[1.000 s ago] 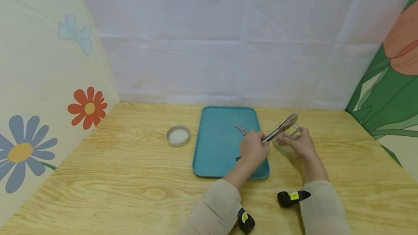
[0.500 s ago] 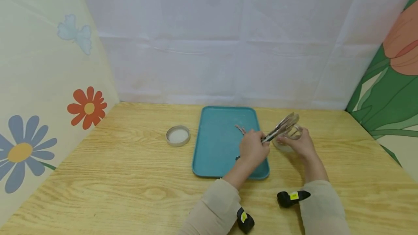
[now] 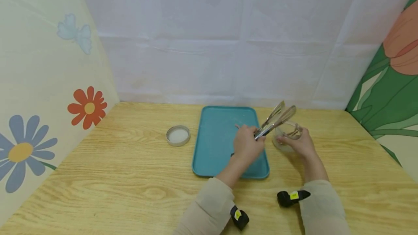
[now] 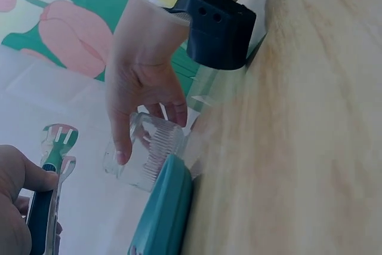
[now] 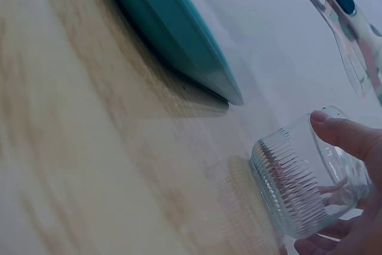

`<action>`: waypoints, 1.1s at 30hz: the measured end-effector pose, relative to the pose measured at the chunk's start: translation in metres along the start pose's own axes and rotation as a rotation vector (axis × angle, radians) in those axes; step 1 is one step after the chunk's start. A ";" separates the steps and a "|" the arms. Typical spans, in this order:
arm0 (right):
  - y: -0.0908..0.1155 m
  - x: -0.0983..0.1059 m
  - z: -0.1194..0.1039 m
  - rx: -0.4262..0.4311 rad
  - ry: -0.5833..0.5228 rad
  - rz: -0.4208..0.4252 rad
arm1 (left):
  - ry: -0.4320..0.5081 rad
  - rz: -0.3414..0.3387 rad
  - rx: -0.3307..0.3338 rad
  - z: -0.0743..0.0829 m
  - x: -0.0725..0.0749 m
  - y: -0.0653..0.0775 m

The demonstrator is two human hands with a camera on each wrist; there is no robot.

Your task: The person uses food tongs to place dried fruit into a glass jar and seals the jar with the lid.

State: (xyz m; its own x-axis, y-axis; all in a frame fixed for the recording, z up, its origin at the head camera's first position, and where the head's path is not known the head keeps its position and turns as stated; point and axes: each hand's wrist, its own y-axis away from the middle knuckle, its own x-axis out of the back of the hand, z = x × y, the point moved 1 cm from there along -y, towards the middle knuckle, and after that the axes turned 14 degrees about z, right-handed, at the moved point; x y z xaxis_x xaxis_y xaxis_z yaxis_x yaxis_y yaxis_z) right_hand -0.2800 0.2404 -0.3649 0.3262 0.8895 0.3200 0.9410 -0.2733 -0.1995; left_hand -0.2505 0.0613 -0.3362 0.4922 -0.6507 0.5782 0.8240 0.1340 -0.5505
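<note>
My left hand [image 3: 248, 146] grips metal tongs [image 3: 287, 114] above the tray's right side. The tongs' two slotted ends stand spread apart, with nothing seen between them. To their right, my right hand [image 3: 303, 143] holds a clear ribbed glass jar [image 5: 292, 177] by its upper part, thumb on the near side and fingers around the far side. The jar's mouth is uncovered. Brownish shapes show at or through the glass; I cannot tell contents from fingers. On the teal tray [image 3: 218, 144] lies a thin pinkish-brown piece [image 3: 237, 126], mostly hidden behind my left hand.
A round, shallow lid [image 3: 177, 136] with a pale inside lies left of the tray on the wood-grain table [image 3: 130, 188]. A white cloth backdrop [image 3: 196, 46] closes off the back. Flower-printed panels [image 3: 29, 82] stand at both sides.
The tongs' ends have spread apart from nearly closed. My left hand has drawn slightly back to the left, away from the jar. My right hand keeps its place on the jar.
</note>
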 end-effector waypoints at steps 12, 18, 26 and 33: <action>0.004 0.005 -0.005 -0.147 0.044 -0.020 | 0.041 0.035 0.071 -0.018 0.020 -0.014; 0.004 0.005 -0.005 -0.145 0.046 -0.034 | 0.054 0.016 0.109 -0.026 0.032 -0.019; -0.006 0.003 0.014 -0.128 0.058 -0.026 | 0.048 0.041 0.039 -0.036 0.055 -0.025; 0.002 0.004 -0.001 -0.140 0.034 -0.021 | -0.005 0.023 -0.043 -0.046 0.078 -0.025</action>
State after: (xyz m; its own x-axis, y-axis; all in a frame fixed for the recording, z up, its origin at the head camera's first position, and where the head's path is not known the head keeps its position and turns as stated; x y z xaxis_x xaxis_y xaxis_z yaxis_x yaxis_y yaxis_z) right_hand -0.2766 0.2434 -0.3634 0.3068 0.8832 0.3548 0.9503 -0.3052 -0.0621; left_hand -0.2459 -0.0276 -0.3046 0.5121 -0.6442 0.5681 0.7998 0.1165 -0.5889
